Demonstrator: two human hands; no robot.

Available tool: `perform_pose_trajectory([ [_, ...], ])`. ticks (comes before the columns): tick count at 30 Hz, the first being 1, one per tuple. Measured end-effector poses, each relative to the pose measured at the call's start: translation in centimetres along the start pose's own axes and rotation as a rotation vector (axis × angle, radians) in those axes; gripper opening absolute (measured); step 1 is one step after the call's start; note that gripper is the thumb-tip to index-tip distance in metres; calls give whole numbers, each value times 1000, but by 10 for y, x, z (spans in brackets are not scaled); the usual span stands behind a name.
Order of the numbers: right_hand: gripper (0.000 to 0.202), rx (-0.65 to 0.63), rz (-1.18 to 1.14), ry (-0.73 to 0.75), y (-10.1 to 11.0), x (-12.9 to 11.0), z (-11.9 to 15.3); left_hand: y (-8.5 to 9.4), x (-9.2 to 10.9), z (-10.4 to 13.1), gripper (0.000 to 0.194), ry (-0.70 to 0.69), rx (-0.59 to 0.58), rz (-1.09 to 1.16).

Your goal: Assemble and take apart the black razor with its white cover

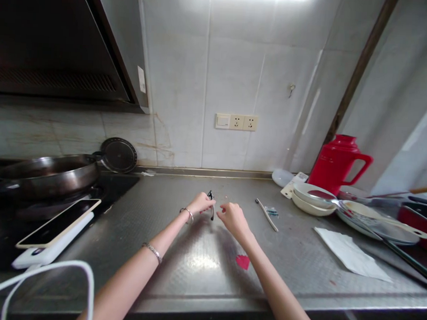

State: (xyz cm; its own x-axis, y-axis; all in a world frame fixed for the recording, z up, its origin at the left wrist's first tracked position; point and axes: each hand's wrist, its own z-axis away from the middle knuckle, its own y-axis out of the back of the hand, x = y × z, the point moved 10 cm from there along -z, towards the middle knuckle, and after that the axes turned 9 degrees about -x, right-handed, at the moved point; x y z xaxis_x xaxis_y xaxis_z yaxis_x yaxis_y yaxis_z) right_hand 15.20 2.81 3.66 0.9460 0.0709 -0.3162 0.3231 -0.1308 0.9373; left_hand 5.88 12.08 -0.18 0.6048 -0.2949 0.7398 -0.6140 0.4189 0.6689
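Pinching a thin, dark, shiny, narrow thing (212,212) in the left hand (200,204), thumb and fingertips closed right up on it, over the flat grey metal counter (294,262). Curling the bare right hand (235,217) just to the right of it, finger and thumb bent close together; cannot tell if holding anything there. To the right of the right fingers, a thin white stick with a dark tip (267,217), lying aslant beside a small blue-green and clear packet (272,211). Nearer the body than the right fingers, a small bright red scrap (242,261). Farther right of those fingers, a flat white paper napkin (351,253), with stacked round white bowls (312,210) and a big red flask with a handle (335,165) behind. Far left of the left fingers, a black-faced phone (60,222) on a long white block (59,243), then a round silver metal pan (53,176) on a black stove (118,189).
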Motion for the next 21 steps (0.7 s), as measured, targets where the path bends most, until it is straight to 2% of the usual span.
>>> perform_pose_trajectory([
  [3, 23, -36, -29, -20, 2, 22, 0, 12, -12, 3, 29, 68, -101, -118],
  [6, 27, -42, -33, -53, 4, 50, -1, 22, -20, 4, 25, 101, -138, -273],
  [12, 31, -29, -44, -108, 9, 98, 1, 23, -34, -4, 22, 145, -121, -453],
  [17, 31, -11, -60, -121, 20, 117, 10, 20, -37, -12, 16, 134, -93, -536],
  [21, 28, -22, -32, -195, 30, 139, 15, 22, -36, -4, 26, 132, -82, -571],
])
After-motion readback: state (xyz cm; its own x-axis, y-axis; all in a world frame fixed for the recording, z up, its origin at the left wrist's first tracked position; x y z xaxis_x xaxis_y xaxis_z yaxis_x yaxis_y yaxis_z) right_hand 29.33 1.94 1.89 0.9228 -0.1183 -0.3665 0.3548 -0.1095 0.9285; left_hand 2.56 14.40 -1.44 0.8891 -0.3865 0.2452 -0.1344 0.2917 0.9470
